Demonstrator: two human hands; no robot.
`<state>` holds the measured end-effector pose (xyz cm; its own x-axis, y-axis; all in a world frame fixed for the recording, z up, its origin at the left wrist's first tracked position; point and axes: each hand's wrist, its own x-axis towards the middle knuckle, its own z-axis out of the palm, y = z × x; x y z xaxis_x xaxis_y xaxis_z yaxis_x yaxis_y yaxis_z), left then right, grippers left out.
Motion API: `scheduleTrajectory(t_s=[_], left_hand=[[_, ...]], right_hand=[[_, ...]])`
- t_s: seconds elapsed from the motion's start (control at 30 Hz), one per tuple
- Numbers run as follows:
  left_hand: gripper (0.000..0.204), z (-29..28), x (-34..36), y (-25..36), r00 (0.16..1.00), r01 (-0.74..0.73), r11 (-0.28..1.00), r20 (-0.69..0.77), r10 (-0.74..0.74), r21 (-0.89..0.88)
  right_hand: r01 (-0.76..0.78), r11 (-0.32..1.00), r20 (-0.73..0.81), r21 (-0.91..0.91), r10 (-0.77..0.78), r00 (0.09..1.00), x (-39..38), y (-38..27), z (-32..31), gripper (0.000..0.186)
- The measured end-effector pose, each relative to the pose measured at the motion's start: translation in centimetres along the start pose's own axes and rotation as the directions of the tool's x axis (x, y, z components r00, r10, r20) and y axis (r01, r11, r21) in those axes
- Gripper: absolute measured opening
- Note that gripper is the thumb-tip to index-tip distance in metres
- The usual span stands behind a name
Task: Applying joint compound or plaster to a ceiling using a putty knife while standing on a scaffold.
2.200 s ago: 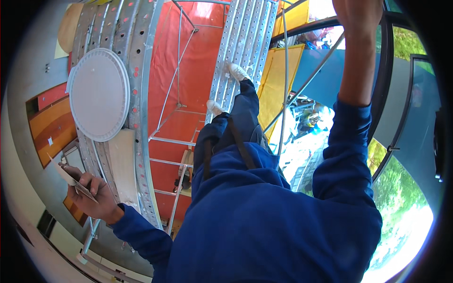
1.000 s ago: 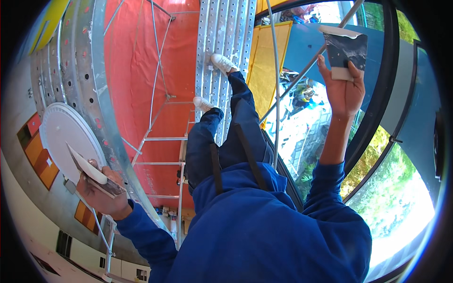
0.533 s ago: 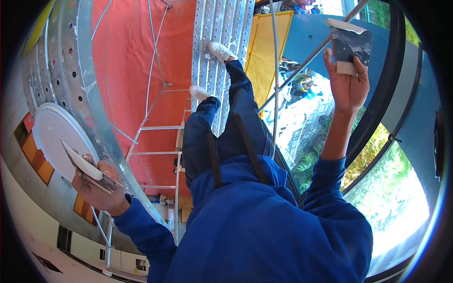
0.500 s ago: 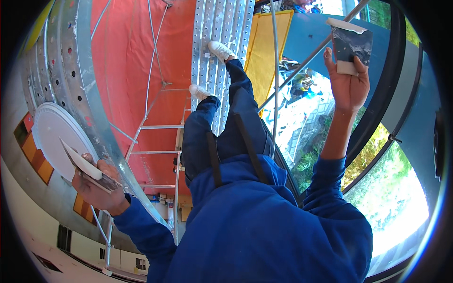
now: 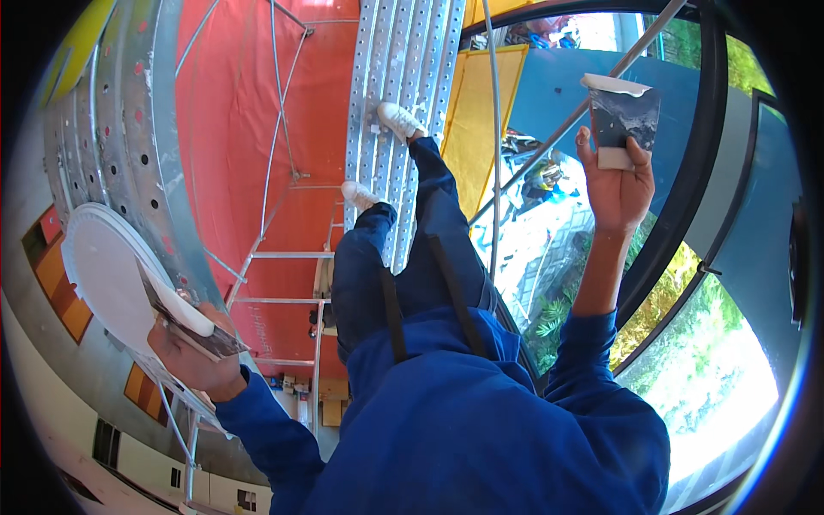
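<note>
Lower now — dark scraper point(image 5: 620, 118), mostly beyond right grip point(image 5: 621, 194).

The left plank point(image 5: 124, 142) is of metal, with dark holes and some pinkish spots; on it lies a round white lid point(image 5: 103, 266). The middle plank point(image 5: 403, 51), also of metal, has ridges and small holes, and two white shoes point(image 5: 399, 122) stand on it.
</note>
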<state>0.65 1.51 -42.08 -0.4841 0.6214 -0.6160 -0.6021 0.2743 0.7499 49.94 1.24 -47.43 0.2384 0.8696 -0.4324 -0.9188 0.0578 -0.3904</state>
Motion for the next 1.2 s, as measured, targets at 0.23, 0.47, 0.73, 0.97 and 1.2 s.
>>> scheduleTrajectory(t_s=[0.23,0.47,0.73,0.97,1.2], left_hand=[[0.048,-1.3,0.6,0.6,0.929,0.129,0.988,0.358,-0.092,-0.081],[0.047,-1.0,1.1,0.8,0.921,0.126,0.99,0.378,-0.094,-0.061],[0.048,0.0,0.6,1.0,0.962,0.102,0.993,0.258,-0.086,-0.051],[0.047,-0.1,0.9,0.9,0.978,0.083,0.995,0.198,-0.071,-0.053],[0.042,1.6,0.0,0.3,0.968,0.094,0.996,0.235,-0.09,-0.006]], right_hand=[[-0.001,1.0,-0.028,-0.029,0.0,1.0,0.2,-0.2,0.7,0.03],[0.009,0.999,-0.053,-0.043,-0.012,0.999,0.4,0.0,1.1,0.029],[-0.011,0.999,-0.018,-0.031,0.011,1.0,0.7,-0.1,1.4,0.028],[0.004,0.999,-0.058,-0.037,-0.007,0.998,1.1,0.0,1.3,0.024],[-0.026,0.998,-0.023,-0.049,0.025,0.999,1.4,0.5,1.7,0.028]])
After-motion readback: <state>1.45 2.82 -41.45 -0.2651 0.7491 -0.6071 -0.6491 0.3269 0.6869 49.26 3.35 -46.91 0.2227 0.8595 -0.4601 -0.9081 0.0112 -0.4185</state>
